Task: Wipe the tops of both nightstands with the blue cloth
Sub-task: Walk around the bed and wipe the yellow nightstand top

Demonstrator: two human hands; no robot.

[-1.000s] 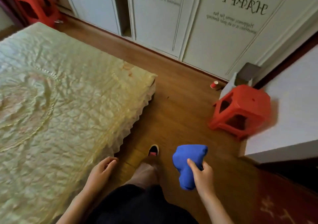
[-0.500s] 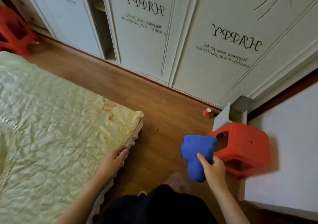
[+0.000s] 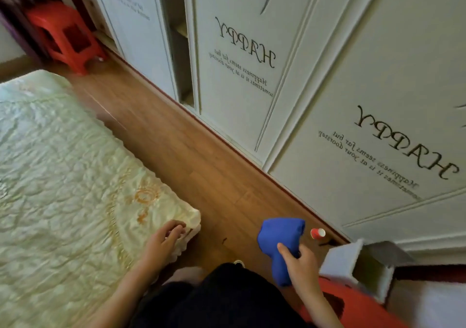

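The blue cloth (image 3: 278, 239) is bunched up in my right hand (image 3: 301, 261), held in the air over the wooden floor near the bottom middle of the view. My left hand (image 3: 165, 239) hangs with loosely curled fingers by the near corner of the bed (image 3: 63, 189), holding nothing. No nightstand top is in view.
White wardrobe doors (image 3: 290, 88) with black lettering run along the far side of a strip of wooden floor (image 3: 191, 156). A red stool (image 3: 353, 305) and a small white box (image 3: 350, 262) stand at lower right, a small red cup (image 3: 317, 233) lies by the wardrobe, another red stool (image 3: 65, 35) at top left.
The view has swung up and left along the wardrobe. The near red stool has slid to the bottom right edge. My right hand still carries the blue cloth; my left hand stays by the bed corner.
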